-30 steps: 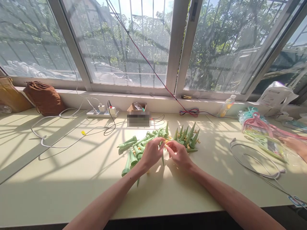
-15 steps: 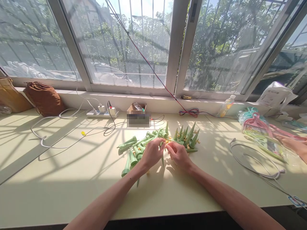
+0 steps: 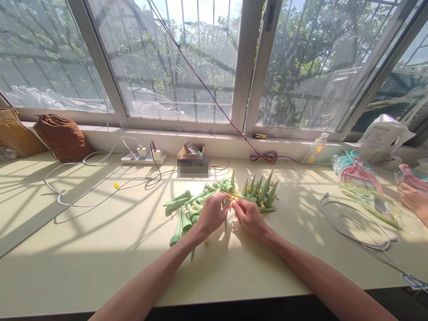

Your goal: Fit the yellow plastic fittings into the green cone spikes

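Table (image 3: 100, 276), cones (image 3: 185, 221) partly behind left hand (image 3: 214, 211)

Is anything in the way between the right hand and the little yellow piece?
Nothing visible is: the right hand has its fingertips right at the yellow piece, with the left hand close on the other side.

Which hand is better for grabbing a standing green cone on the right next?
Probably the right hand: it's beside the upright green cones, though it's pinching a small yellow piece. The left hand is farther away, near the lying cones.
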Motion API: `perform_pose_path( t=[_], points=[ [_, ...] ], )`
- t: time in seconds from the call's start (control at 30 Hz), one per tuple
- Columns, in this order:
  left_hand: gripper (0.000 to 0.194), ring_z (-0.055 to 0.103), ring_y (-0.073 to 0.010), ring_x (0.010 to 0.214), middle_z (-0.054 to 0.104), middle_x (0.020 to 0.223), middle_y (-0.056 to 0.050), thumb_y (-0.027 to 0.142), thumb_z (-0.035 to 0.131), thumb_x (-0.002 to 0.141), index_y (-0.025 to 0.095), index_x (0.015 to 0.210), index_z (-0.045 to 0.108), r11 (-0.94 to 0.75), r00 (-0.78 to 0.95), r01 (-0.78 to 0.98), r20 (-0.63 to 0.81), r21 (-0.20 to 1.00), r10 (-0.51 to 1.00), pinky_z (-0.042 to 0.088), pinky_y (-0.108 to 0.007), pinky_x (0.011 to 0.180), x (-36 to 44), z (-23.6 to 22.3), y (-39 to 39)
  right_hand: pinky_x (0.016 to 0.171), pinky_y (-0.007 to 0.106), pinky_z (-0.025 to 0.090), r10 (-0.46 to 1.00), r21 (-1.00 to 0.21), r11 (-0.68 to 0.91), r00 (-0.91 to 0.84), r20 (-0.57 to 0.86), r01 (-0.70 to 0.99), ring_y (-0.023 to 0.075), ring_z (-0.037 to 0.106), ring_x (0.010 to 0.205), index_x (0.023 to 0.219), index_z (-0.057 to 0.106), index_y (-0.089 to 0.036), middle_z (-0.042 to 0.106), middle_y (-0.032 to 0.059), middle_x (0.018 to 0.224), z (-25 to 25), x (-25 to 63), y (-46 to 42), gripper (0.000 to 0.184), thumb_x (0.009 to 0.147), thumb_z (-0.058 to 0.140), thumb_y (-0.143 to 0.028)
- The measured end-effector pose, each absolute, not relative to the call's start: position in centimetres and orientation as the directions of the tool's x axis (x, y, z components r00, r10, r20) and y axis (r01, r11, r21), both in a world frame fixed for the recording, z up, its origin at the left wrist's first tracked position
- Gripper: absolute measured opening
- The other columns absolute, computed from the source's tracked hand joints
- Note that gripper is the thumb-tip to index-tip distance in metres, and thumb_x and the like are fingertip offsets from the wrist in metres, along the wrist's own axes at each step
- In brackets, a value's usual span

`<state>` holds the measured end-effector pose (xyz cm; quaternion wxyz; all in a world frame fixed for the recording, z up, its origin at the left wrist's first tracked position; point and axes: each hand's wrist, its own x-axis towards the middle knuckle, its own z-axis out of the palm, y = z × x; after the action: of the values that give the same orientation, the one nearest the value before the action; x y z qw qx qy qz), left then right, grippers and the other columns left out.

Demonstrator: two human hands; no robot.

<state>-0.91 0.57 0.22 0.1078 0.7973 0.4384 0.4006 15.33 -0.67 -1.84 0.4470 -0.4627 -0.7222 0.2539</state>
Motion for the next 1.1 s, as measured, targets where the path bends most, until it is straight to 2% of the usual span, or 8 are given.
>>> perform_pose_path(
  t=[0.2,0.3,0.5,0.6,0.67,0.8,0.93,1.1],
  points=[
    [0.016,0.058,-0.0129,0.060,0.071,0.085,-0.005,0.017,0.052,0.090,0.016,0.091,0.068,-0.563,0.268,0.631,0.530,0.534,0.804,0.045,-0.024,0.056,-1.08,0.29,0.85,0.049,0.026,0.045,0.894,-0.819,0.448,-0.192,0.405,0.359,0.0137,0.057,0.050,0.100,0.061,-0.019,0.067,0.0020,0.076,-2.13,15.27,-0.69,0.024,0.093,0.054,-0.041],
    [0.016,0.059,-0.0131,0.060,0.072,0.086,-0.005,0.017,0.052,0.091,0.017,0.091,0.068,-0.565,0.266,0.632,0.537,0.531,0.801,0.045,-0.024,0.056,-1.09,0.26,0.87,0.050,0.026,0.046,0.886,-0.812,0.464,-0.203,0.418,0.355,0.0135,0.057,0.052,0.093,0.061,-0.019,0.065,0.0025,0.078,-2.18,15.28,-0.67,0.023,0.095,0.051,-0.040],
    [0.013,0.059,-0.0131,0.060,0.073,0.089,-0.005,0.016,0.054,0.090,0.017,0.092,0.068,-0.579,0.279,0.627,0.543,0.522,0.792,0.046,-0.025,0.058,-1.00,0.13,0.71,0.052,0.026,0.042,0.894,-0.785,0.449,-0.207,0.398,0.428,0.0135,0.050,0.046,0.071,0.056,-0.020,0.052,-0.0032,0.052,-2.02,15.40,-0.56,0.033,0.097,0.047,-0.039],
    [0.013,0.060,-0.0131,0.061,0.073,0.089,-0.005,0.015,0.055,0.089,0.017,0.092,0.068,-0.583,0.279,0.620,0.547,0.525,0.789,0.047,-0.025,0.059,-0.98,0.20,0.64,0.053,0.026,0.041,0.894,-0.779,0.447,-0.201,0.400,0.439,0.0136,0.048,0.046,0.063,0.052,-0.020,0.049,-0.0033,0.049,-1.96,15.39,-0.56,0.040,0.098,0.045,-0.040],
    [0.014,0.060,-0.0129,0.061,0.073,0.089,-0.005,0.015,0.055,0.090,0.017,0.092,0.068,-0.583,0.279,0.617,0.546,0.528,0.790,0.046,-0.025,0.059,-0.98,0.23,0.64,0.053,0.026,0.041,0.895,-0.789,0.447,-0.193,0.403,0.422,0.0137,0.051,0.049,0.068,0.055,-0.020,0.054,-0.0018,0.055,-1.94,15.35,-0.61,0.037,0.098,0.046,-0.039],
    [0.015,0.058,-0.0125,0.061,0.072,0.086,-0.004,0.015,0.054,0.090,0.016,0.093,0.068,-0.571,0.278,0.626,0.533,0.531,0.799,0.045,-0.024,0.057,-1.00,0.16,0.72,0.051,0.025,0.042,0.893,-0.820,0.450,-0.204,0.402,0.354,0.0131,0.054,0.051,0.094,0.061,-0.018,0.061,-0.0003,0.070,-1.97,15.28,-0.73,0.021,0.094,0.054,-0.038],
    [0.013,0.058,-0.0121,0.061,0.072,0.086,-0.004,0.014,0.055,0.089,0.016,0.091,0.068,-0.578,0.276,0.612,0.539,0.539,0.796,0.045,-0.024,0.058,-0.94,0.21,0.70,0.052,0.025,0.043,0.878,-0.815,0.477,-0.213,0.428,0.329,0.0124,0.053,0.051,0.089,0.061,-0.018,0.059,-0.0011,0.068,-2.15,15.30,-0.69,0.021,0.094,0.053,-0.037],
    [0.013,0.058,-0.0120,0.060,0.073,0.089,-0.005,0.014,0.055,0.089,0.015,0.091,0.068,-0.591,0.284,0.599,0.547,0.541,0.788,0.045,-0.024,0.058,-0.82,0.25,0.61,0.052,0.026,0.042,0.897,-0.810,0.442,-0.194,0.397,0.386,0.0125,0.050,0.046,0.076,0.059,-0.019,0.053,-0.0036,0.053,-2.20,15.36,-0.56,0.029,0.096,0.049,-0.037]
  ],
)
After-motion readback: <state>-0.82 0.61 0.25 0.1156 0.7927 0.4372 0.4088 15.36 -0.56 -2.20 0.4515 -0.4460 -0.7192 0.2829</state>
